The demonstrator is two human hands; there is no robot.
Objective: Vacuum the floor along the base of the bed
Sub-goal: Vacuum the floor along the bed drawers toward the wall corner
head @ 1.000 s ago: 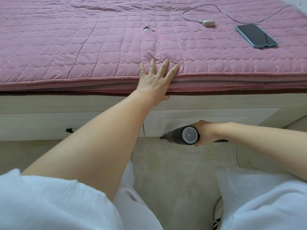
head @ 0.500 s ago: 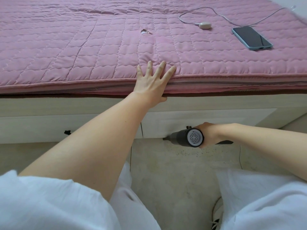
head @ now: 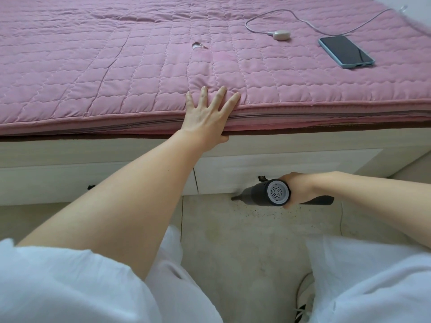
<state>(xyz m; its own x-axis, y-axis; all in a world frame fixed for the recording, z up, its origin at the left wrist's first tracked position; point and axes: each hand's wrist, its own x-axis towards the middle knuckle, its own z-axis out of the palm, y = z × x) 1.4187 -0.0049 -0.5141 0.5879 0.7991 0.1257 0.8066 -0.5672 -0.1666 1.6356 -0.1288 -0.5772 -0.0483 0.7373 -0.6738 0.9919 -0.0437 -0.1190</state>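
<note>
1. Since the person was crouched low by the bed (head: 279,157), the left hand (head: 205,117) lay flat on the mattress edge, fingers spread and straight, holding nothing. My guess is it was just a prop for balance while leaning down.

2. Right hand (head: 297,191) had a clenched grip on the vacuum (head: 268,193), fingers wrapped round the handle, which stuck out to the right past the hand. Holding it sideways like that kept the body nearly level with the floor (head: 245,241), which makes sense for getting right into the seam.

3. Nozzle pointed left and down, tip sitting right where the floor met the white bed base, under the right-hand drawer front. Couldn't tell for sure if the tip was actually touching the floor or just above it.

4. Dark crumbs (head: 263,213) were scattered on the floor just below and to the right of the vacuum, so I'd say that bit wasn't done yet. The stretch to the left of the nozzle looked cleaner, though it's hard to judge at that angle.

5. Up on the quilt (head: 116,66), a phone (head: 345,52) and a charger (head: 281,34) with its cable lay well away from both hands, probably parked there to keep them off the floor.

6. Loose white clothing hung at the bottom of the view, with a shoe (head: 305,297) peeking out between the folds.
</note>
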